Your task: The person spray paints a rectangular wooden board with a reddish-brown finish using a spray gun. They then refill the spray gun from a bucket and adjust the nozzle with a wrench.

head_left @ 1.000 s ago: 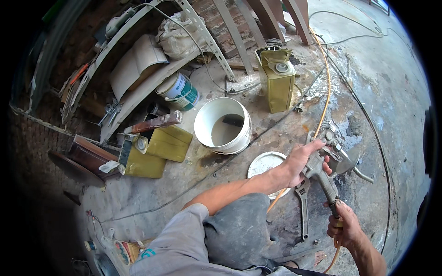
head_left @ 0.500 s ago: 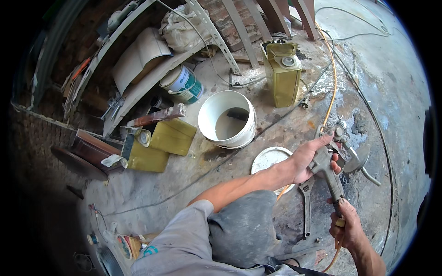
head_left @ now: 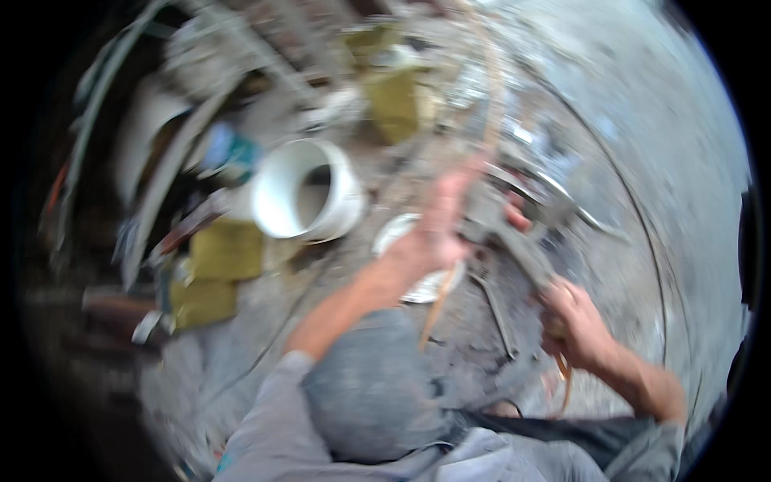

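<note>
A grey metal spray gun (head_left: 518,251) is held between my two hands above the floor, smeared by motion. My left hand (head_left: 444,215) is closed round the gun's body, its fingertips showing on the far side. At the lower end of the handle, where an orange hose (head_left: 567,384) hangs down, my right hand (head_left: 577,323) is wrapped round the grip's end and hose joint. Below the gun an adjustable wrench (head_left: 495,312) lies on the floor. Partly hidden behind my left wrist is a round white lid (head_left: 392,234).
A white bucket (head_left: 347,205) with some liquid stands left of the lid. Beyond it is a cut-open yellowish tin (head_left: 393,104); more tin pieces (head_left: 227,249) lie at left, beside a shelf (head_left: 178,149). A dark cable (head_left: 614,169) curves along the right floor.
The view has swung, so the surroundings shift left and blur. Both hands keep their hold on the spray gun, which appears further left and more slanted.
</note>
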A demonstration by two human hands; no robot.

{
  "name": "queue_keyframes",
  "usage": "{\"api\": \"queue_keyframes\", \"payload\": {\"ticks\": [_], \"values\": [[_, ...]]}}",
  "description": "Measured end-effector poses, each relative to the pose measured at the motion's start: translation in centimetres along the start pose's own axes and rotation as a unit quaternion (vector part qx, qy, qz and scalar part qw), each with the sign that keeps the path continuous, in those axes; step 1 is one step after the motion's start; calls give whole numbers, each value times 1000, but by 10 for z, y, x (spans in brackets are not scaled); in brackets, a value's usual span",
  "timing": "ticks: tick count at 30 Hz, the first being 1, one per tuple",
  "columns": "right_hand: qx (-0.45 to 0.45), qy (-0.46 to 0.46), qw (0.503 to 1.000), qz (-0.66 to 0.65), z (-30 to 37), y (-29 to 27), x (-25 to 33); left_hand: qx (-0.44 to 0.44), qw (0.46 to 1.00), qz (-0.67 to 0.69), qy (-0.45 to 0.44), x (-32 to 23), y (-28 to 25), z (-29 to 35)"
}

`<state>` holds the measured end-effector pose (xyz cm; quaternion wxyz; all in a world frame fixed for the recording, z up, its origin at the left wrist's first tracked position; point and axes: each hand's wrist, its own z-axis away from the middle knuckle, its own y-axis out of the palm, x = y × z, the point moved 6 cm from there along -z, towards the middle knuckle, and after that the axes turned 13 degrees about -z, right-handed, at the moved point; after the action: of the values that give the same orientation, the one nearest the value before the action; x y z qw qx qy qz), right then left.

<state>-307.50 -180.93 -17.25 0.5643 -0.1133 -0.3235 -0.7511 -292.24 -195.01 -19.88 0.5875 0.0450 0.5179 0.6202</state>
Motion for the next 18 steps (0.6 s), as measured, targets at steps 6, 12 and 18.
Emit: {"api": "queue_keyframes", "payload": {"ticks": [6,12,18], "values": [[76,-55,995,-31,-4,-6,15,85,984,39,152,8,41,8],[96,-47,993,-50,-20,22,21,-29,979,18,202,-6,26,-7],[61,-41,994,-77,-27,24,9,-85,955,141,248,12,8,-22]]}}
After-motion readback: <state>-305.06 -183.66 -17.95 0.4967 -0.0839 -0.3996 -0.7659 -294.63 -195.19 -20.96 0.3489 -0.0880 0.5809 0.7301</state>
